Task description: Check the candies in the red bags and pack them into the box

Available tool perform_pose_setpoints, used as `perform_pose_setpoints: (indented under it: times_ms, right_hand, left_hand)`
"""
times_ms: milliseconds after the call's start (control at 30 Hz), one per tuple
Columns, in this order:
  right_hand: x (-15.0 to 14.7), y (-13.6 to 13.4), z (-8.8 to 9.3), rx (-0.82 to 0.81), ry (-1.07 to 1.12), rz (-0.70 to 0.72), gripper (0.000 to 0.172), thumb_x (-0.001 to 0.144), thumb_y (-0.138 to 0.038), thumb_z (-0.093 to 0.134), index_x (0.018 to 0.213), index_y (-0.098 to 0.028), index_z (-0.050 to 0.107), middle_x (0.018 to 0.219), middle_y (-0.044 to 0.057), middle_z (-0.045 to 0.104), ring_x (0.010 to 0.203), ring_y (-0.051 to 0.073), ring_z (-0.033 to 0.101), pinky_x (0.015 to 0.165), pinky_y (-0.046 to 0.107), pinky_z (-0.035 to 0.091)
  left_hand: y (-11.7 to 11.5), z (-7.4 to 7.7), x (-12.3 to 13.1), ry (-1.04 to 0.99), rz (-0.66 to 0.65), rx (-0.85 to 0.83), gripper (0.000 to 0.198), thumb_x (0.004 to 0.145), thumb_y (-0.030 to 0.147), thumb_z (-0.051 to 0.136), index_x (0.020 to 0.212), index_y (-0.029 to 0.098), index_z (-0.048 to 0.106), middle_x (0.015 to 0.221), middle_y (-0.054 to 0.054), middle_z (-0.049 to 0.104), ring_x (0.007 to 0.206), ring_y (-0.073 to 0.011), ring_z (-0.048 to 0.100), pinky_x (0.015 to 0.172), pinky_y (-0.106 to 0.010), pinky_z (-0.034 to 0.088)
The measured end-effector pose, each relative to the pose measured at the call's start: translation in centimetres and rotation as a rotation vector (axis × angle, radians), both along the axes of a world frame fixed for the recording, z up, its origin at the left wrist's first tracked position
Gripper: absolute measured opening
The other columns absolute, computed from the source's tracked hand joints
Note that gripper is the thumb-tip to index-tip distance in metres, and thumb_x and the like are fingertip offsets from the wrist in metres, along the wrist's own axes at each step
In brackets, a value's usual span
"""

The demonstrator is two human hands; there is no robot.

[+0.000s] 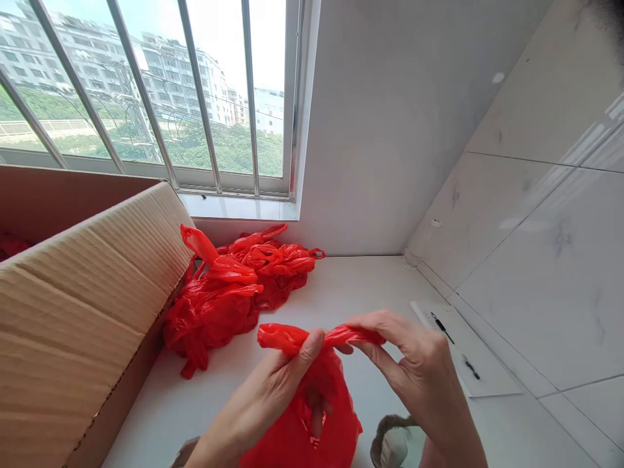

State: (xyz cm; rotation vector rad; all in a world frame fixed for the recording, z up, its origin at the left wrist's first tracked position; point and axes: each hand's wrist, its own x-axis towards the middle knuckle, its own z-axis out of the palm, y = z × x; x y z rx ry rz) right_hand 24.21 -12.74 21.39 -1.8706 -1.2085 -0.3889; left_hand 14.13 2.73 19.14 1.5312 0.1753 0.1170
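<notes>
box (88, 292) left | bag pile (229, 292) beside it | held bag (297, 435) front | paper (492, 380) right

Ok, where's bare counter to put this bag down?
Bare counter lies between the red bag pile and the sheet of paper, ahead of the held bag. Crowded on the left: the pile lies against the cardboard box.

White counter (361, 286): cardboard box (73, 312) left, red bag pile (229, 292) beside it, paper (487, 380) with pen (442, 327) right.

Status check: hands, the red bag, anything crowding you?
Left hand and right hand both shut on red bag, pinching its twisted handles. Pile of red bags behind, against cardboard box. Paper sheet at right, clear of hands.
</notes>
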Motion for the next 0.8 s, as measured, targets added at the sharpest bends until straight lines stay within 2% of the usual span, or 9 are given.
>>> perform_pose_setpoints:
  times_ms: [67,167,333,467,567,633,667,733,800]
  right_hand:
    - [-0.5,0.0,0.0,0.045,0.016,0.066,0.019,0.091,-0.012,0.06,0.1,-0.027,0.068,0.086,-0.003,0.07,0.073,0.01,0.066,0.067,0.018,0.053]
    - [-1.7,0.4,0.2,0.011,-0.015,0.288,0.012,0.092,-0.022,0.06,0.101,-0.024,0.067,0.089,0.001,0.071,0.081,0.013,0.066,0.073,0.02,0.055]
    - [-1.6,0.3,1.0,-0.228,-0.041,0.457,0.015,0.095,-0.028,0.056,0.101,-0.023,0.069,0.091,0.002,0.074,0.089,0.017,0.064,0.085,0.028,0.055]
    - [0.0,0.0,0.8,0.018,0.115,0.422,0.005,0.089,-0.025,0.066,0.093,-0.025,0.067,0.083,-0.001,0.072,0.078,0.015,0.064,0.08,0.028,0.055]
    - [1.3,0.9,-0.1,0.095,0.256,0.323,0.042,0.076,-0.033,0.079,0.114,-0.027,0.063,0.113,0.006,0.069,0.104,0.021,0.065,0.091,0.034,0.053]
    - [1.7,2.0,-1.0,-0.033,0.38,0.454,0.075,0.068,-0.04,0.084,0.134,-0.027,0.051,0.128,0.009,0.062,0.112,0.023,0.063,0.093,0.034,0.053]
    - [1.8,2.4,-1.3,-0.1,0.442,0.557,0.085,0.066,-0.041,0.084,0.141,-0.027,0.045,0.126,0.008,0.064,0.108,0.022,0.065,0.091,0.032,0.053]
    - [1.8,3.1,-1.8,-0.179,0.534,0.694,0.088,0.068,-0.04,0.083,0.145,-0.028,0.04,0.109,0.003,0.07,0.09,0.017,0.068,0.081,0.025,0.055]
    - [1.5,3.3,-1.8,-0.226,0.556,0.69,0.078,0.072,-0.039,0.08,0.141,-0.03,0.045,0.091,-0.003,0.07,0.076,0.013,0.065,0.073,0.022,0.054]
  left_hand:
    - [0.3,0.7,0.0,0.1,-0.084,-0.068,0.059,0.097,0.06,0.037,0.063,0.019,0.062,0.05,-0.002,0.06,0.055,-0.0142,0.059,0.061,-0.022,0.049]
    - [0.8,1.4,0.1,0.055,-0.122,-0.17,0.039,0.093,0.057,0.049,0.096,0.023,0.067,0.06,0.002,0.06,0.058,-0.0134,0.056,0.061,-0.022,0.049]
    - [1.4,1.7,0.3,-0.086,-0.139,0.041,0.025,0.087,0.044,0.061,0.104,0.026,0.065,0.085,0.001,0.063,0.068,-0.0146,0.057,0.073,-0.026,0.05]
    - [2.1,2.1,0.1,-0.065,-0.278,0.188,0.024,0.09,0.039,0.059,0.11,0.025,0.061,0.074,0.002,0.057,0.057,-0.011,0.048,0.058,-0.021,0.044]
    - [2.3,2.4,-0.4,-0.115,-0.288,0.373,0.014,0.092,0.032,0.058,0.102,0.023,0.062,0.071,0.003,0.057,0.057,-0.0101,0.043,0.057,-0.02,0.039]
    - [2.1,2.5,-0.8,-0.151,-0.262,0.482,0.012,0.09,0.03,0.062,0.1,0.024,0.064,0.08,0.002,0.063,0.066,-0.0123,0.049,0.066,-0.021,0.042]
    - [2.0,2.5,-1.1,-0.17,-0.25,0.515,0.014,0.088,0.029,0.064,0.101,0.024,0.065,0.085,0.001,0.066,0.07,-0.0138,0.053,0.069,-0.021,0.043]
    - [1.8,2.5,-1.4,-0.219,-0.217,0.557,0.016,0.085,0.025,0.066,0.101,0.026,0.068,0.093,-0.001,0.069,0.074,-0.0159,0.058,0.072,-0.022,0.045]
    - [1.7,2.6,-1.6,-0.259,-0.194,0.58,0.014,0.083,0.022,0.066,0.095,0.026,0.07,0.092,-0.001,0.069,0.072,-0.016,0.059,0.068,-0.02,0.046]
